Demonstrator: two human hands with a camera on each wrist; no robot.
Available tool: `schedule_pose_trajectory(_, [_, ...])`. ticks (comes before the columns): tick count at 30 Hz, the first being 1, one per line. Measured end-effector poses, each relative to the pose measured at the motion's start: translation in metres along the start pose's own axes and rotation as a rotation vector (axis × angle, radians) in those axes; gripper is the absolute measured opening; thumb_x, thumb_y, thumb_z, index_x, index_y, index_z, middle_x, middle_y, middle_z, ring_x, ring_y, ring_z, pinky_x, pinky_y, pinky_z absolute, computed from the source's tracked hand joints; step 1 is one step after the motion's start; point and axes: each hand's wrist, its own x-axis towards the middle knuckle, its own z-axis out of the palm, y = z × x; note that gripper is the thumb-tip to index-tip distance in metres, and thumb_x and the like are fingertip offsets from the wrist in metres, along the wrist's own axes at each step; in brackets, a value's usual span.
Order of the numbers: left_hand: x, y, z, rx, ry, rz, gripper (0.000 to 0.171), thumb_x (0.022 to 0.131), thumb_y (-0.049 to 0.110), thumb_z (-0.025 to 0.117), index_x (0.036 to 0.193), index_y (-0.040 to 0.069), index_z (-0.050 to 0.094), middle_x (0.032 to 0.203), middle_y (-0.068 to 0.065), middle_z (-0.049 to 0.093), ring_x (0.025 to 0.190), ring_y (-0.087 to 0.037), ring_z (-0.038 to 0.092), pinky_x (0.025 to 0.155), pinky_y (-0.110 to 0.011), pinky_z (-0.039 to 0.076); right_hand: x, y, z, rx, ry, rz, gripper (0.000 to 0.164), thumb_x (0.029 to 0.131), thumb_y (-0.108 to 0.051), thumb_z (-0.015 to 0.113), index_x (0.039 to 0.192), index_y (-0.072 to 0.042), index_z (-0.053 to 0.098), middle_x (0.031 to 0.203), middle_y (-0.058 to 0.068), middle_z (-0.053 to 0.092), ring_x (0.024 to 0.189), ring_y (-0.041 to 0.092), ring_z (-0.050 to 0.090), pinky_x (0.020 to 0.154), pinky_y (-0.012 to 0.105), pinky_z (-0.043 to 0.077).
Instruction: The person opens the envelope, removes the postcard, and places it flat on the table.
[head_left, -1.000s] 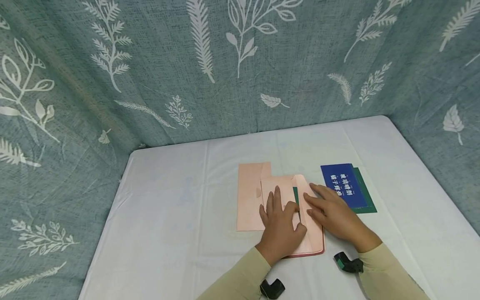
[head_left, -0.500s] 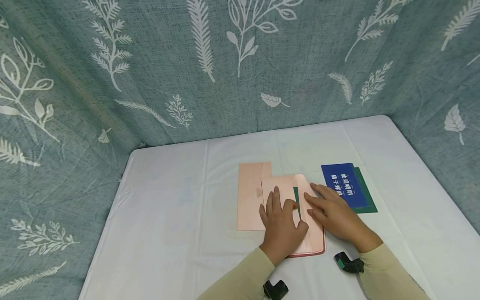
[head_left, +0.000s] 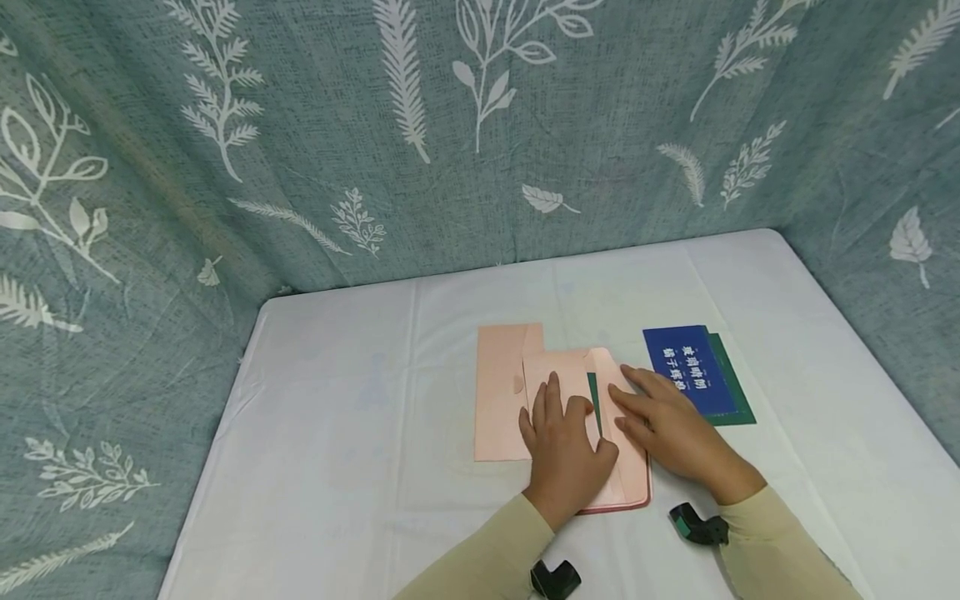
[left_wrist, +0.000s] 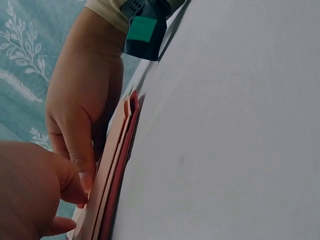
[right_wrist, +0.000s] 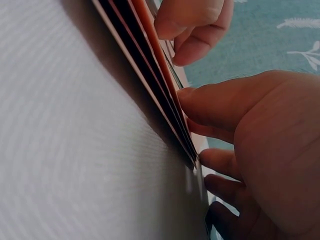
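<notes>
A pink envelope [head_left: 558,362] lies on the table with its flap [head_left: 628,475] folded out to the right. Through its opening shows a narrow strip of a green card [head_left: 594,392]. My left hand [head_left: 566,471] rests on the envelope, fingers spread, with index finger and thumb bent beside the opening. On the flap side, my right hand [head_left: 678,429] touches the envelope with loosely bent fingertips. Seen edge-on in the left wrist view, pink and red layers [left_wrist: 112,170] form a thin stack under both hands. The right wrist view shows the right thumb against the stack's edge [right_wrist: 165,65].
Another pink envelope [head_left: 495,400] lies partly under the first, to its left. Right of the hands, a blue card [head_left: 686,358] with white characters overlaps a green card [head_left: 738,400]. The white-covered table [head_left: 337,417] backs onto a teal leaf-patterned curtain [head_left: 315,142].
My left hand and forearm have shifted slightly to the right, and the thumb has moved a little the same way. The right hand and the cards look unmoved.
</notes>
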Motion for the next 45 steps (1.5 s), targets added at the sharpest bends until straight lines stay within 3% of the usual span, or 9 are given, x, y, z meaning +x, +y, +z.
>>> schedule_pose_trajectory(7, [-0.001,0.006,-0.001,0.175,0.084,-0.012,0.035,0.085,0.028,0.075,0.115,0.011,0.068,0.164,-0.022,0.044,0.141,-0.037,0.046,0.099,-0.064,0.039,0.0,0.001,0.0,-0.003,-0.001,0.002,0.049,0.106,-0.02,0.073,0.153,-0.007,0.063,0.168,0.022,0.042,0.155,0.047,0.032,0.117,0.071,0.03])
schedule_pose_trajectory(11, [-0.001,0.009,-0.008,0.2,0.1,0.026,0.035,0.086,0.027,0.073,0.118,0.013,0.072,0.164,-0.024,0.044,0.135,-0.039,0.051,0.09,-0.062,0.044,0.0,0.001,0.0,0.003,0.003,-0.005,0.049,0.106,-0.02,0.073,0.153,-0.007,0.063,0.168,0.022,0.042,0.155,0.047,0.032,0.118,0.072,0.03])
schedule_pose_trajectory(15, [0.0,0.011,-0.015,0.206,0.083,0.074,0.033,0.088,0.024,0.072,0.12,0.019,0.078,0.165,-0.024,0.044,0.132,-0.042,0.054,0.086,-0.064,0.048,0.0,0.001,0.0,0.004,0.001,-0.001,0.049,0.107,-0.021,0.072,0.153,-0.007,0.064,0.168,0.022,0.042,0.155,0.047,0.031,0.117,0.072,0.029])
schedule_pose_trajectory(20, [0.002,0.011,-0.019,0.221,0.045,0.117,0.025,0.09,0.022,0.069,0.11,0.022,0.084,0.165,-0.024,0.045,0.131,-0.046,0.056,0.082,-0.067,0.049,0.0,0.0,-0.001,-0.001,0.004,0.002,0.048,0.107,-0.02,0.073,0.152,-0.007,0.064,0.168,0.022,0.042,0.155,0.047,0.032,0.117,0.072,0.03])
schedule_pose_trajectory(24, [0.003,0.009,-0.02,0.227,-0.019,0.123,0.027,0.09,0.03,0.075,0.114,0.022,0.081,0.167,-0.026,0.04,0.136,-0.049,0.051,0.083,-0.069,0.049,0.0,-0.001,0.0,0.0,0.003,0.009,0.048,0.107,-0.021,0.072,0.152,-0.007,0.064,0.167,0.021,0.042,0.155,0.047,0.032,0.117,0.073,0.03])
schedule_pose_trajectory(28, [0.002,0.006,-0.023,0.207,-0.107,0.106,0.037,0.09,0.038,0.078,0.124,0.023,0.076,0.171,-0.027,0.031,0.144,-0.053,0.042,0.089,-0.072,0.045,0.001,-0.001,0.001,0.002,-0.005,0.015,0.048,0.107,-0.022,0.072,0.153,-0.008,0.064,0.168,0.021,0.041,0.155,0.046,0.031,0.117,0.073,0.029])
schedule_pose_trajectory(32, [0.003,0.001,-0.025,0.166,-0.148,0.09,0.034,0.093,0.035,0.071,0.125,0.024,0.074,0.173,-0.026,0.028,0.148,-0.054,0.037,0.094,-0.074,0.043,0.002,0.0,0.001,0.004,-0.019,0.018,0.052,0.107,-0.027,0.072,0.154,-0.008,0.062,0.17,0.02,0.039,0.156,0.046,0.029,0.117,0.073,0.029])
schedule_pose_trajectory(38, [0.004,-0.004,-0.022,0.085,-0.147,0.077,0.031,0.095,0.029,0.066,0.124,0.024,0.072,0.175,-0.025,0.025,0.153,-0.052,0.03,0.101,-0.075,0.037,0.003,-0.001,0.002,-0.015,-0.022,0.015,0.064,0.101,-0.036,0.08,0.155,-0.006,0.061,0.17,0.022,0.038,0.156,0.048,0.029,0.117,0.074,0.027])
schedule_pose_trajectory(45, [-0.001,-0.01,-0.014,-0.123,-0.119,0.05,0.025,0.09,0.02,0.062,0.115,0.023,0.067,0.178,-0.023,0.012,0.159,-0.05,0.012,0.111,-0.078,0.02,0.003,-0.001,0.005,0.005,0.01,-0.02,0.066,0.098,-0.025,0.084,0.153,0.001,0.06,0.171,0.023,0.036,0.158,0.047,0.024,0.118,0.073,0.029])
